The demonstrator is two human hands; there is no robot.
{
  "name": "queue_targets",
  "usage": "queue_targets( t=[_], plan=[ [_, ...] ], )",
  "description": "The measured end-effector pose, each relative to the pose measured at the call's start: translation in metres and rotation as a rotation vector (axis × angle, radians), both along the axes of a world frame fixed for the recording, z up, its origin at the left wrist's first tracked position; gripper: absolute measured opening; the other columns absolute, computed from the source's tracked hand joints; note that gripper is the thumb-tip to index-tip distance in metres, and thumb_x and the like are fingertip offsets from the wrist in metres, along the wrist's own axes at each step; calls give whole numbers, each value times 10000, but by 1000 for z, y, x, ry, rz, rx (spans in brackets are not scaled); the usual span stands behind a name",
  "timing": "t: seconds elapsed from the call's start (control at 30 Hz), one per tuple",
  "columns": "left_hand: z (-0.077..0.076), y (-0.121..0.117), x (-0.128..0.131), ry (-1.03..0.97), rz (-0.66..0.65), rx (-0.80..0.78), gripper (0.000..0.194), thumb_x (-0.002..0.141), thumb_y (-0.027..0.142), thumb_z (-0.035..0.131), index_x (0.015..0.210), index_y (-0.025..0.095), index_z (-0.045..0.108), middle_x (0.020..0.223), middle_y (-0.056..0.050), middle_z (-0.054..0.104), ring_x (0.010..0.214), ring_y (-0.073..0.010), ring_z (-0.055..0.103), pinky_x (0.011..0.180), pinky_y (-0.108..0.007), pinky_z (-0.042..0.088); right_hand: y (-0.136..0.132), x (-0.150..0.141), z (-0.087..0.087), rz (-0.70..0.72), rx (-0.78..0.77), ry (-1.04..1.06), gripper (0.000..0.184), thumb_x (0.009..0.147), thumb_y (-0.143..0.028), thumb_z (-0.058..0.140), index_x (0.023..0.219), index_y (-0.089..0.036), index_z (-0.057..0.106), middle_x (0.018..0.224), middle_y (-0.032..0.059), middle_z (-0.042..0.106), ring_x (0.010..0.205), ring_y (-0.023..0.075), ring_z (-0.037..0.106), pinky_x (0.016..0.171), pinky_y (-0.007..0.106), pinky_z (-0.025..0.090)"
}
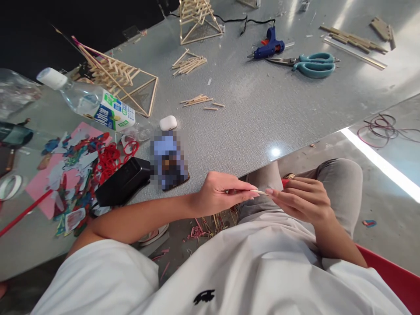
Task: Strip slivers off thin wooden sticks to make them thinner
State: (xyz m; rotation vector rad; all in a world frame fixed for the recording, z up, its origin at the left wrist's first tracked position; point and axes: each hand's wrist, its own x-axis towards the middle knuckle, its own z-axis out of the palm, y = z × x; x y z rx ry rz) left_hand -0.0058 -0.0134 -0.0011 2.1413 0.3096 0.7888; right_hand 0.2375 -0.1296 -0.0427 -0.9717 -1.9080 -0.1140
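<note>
Thin stick (260, 192), one: pinched between closed fingertips of left hand (220, 193) and right hand (306, 200), off the table (236, 131), presumably for steadiness. Short sticks (196, 101): loosely grouped, seemingly for easy reach. Scissors (316, 66), glue gun (271, 47): set back, apparently for workspace.

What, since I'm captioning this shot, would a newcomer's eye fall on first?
Probably the left hand and right hand, pinching a thin stick above the lap. Next, the blue glue gun and teal-handled scissors toward the upper right of the grey table, then the jumble of coloured scraps at the left.
</note>
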Motion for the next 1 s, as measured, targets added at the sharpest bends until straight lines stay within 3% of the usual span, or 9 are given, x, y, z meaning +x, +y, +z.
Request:
queue_targets(
  t=[0.1,0.17,0.33,0.4,0.6,0.73,1.0],
  plan=[
    [-1,0,-1,17,-2,46,118,1014,235,820,1019,139,888,689,-36,805,544,-85,680,587,-174,549,0,-7,2,58,-238,37,155,1063,-184,710,1217,-188,720,750,-19,694,600,114,567,572,277,397],
    [-3,-1,-1,15,-24,89,107,1022,213,804,1025,135,878,688,-32,798,549,-85,675,594,-175,545,0,-14,5,134,-387,95,81,1120,-215,609,1141,-181,679,783,0,702,626,119,594,585,263,412],
    [-4,-1,-1,8,-73,136,103,1041,182,765,1034,138,858,693,-30,792,554,-91,674,605,-187,550,-1,-24,14,334,-836,319,252,1196,-319,448,993,-217,556,718,-47,600,555,95,490,538,228,405],
    [-4,-1,-1,21,-81,101,114,1044,199,760,1055,146,860,724,-34,808,559,-90,677,609,-183,560,-2,-22,16,414,-946,411,319,1212,-374,403,969,-221,542,731,-44,585,592,99,492,566,229,428],
    [-3,0,-2,66,-145,7,164,1065,180,712,1159,148,842,833,-60,852,614,-97,709,642,-184,587,-1,-16,13,590,-1094,633,350,1215,-432,400,1012,-206,576,744,-47,518,631,107,433,576,237,400],
    [-2,1,-3,99,-202,-41,193,1096,179,671,1201,139,828,907,-92,872,756,-137,801,759,-218,640,-1,-14,8,663,-1118,658,345,1216,-434,399,1051,-197,588,749,-51,494,633,103,416,578,233,387],
    [3,-1,1,42,-120,-66,153,1070,132,691,1128,121,833,925,-84,881,780,-133,827,764,-202,662,-1,-25,9,459,-999,571,340,1211,-420,416,1008,-208,587,844,-11,622,699,111,512,650,239,451]
  ],
)
